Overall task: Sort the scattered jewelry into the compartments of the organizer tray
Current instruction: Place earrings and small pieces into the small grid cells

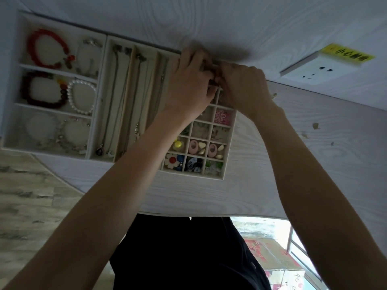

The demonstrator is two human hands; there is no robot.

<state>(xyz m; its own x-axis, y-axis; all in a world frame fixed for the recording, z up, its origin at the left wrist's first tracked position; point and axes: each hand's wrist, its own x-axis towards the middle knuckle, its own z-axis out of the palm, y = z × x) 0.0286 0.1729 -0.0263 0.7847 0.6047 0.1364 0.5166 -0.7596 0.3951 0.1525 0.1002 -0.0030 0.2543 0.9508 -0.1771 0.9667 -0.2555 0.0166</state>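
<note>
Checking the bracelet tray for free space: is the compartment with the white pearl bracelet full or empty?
Full. The pearl bracelet shares the middle compartment with a dark red bead bracelet, and together they fill it.

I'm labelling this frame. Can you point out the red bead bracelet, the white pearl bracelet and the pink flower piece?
red bead bracelet [34, 46], head view, on its left arc of beads.
white pearl bracelet [71, 97], head view, on its left beads.
pink flower piece [222, 116], head view, on its middle.
</note>
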